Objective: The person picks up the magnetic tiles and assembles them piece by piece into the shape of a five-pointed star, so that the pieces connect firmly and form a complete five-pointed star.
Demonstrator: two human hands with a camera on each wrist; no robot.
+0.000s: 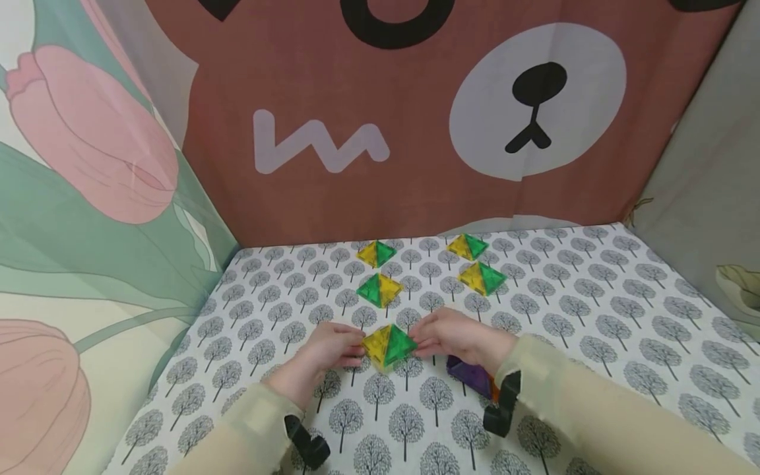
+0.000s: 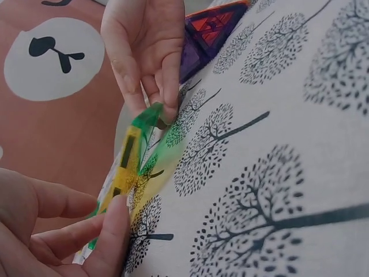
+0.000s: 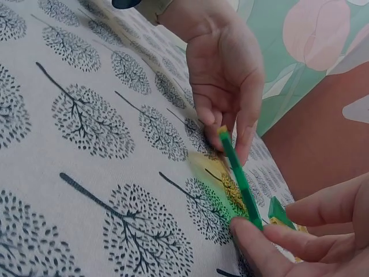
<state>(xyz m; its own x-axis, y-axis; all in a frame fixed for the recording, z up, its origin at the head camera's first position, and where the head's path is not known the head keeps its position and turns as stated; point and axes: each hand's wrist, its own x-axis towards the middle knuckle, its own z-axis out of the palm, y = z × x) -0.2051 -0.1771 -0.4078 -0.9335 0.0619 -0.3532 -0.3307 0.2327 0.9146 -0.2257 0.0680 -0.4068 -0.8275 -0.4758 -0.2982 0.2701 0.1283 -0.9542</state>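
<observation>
"What do you have from your end?"
"My left hand [image 1: 322, 351] pinches the yellow corner of a yellow-and-green piece [image 1: 389, 347], and my right hand [image 1: 452, 335] pinches its green corner. It sits between them on the nearer part of the tree-print cloth [image 1: 594, 323]; whether its underside touches, I can't tell."

"How would you handle it?"

"Fingertips low on both edges, equal pressure. I judge a lopsided squeeze could fold or split its panels."

"Room to move?"

"Most toward the left edge. A purple piece [image 1: 469, 376] lies partly hidden behind my right wrist, so I'd raise that side before sliding. Toward the back edge, by the bear backdrop [image 1: 320, 211], I'd use the lane between the far-left piece [image 1: 377, 253] and near-left piece [image 1: 380, 290] on one side, the far-right piece [image 1: 467, 247] and near-right piece [image 1: 482, 278] on the other."
</observation>
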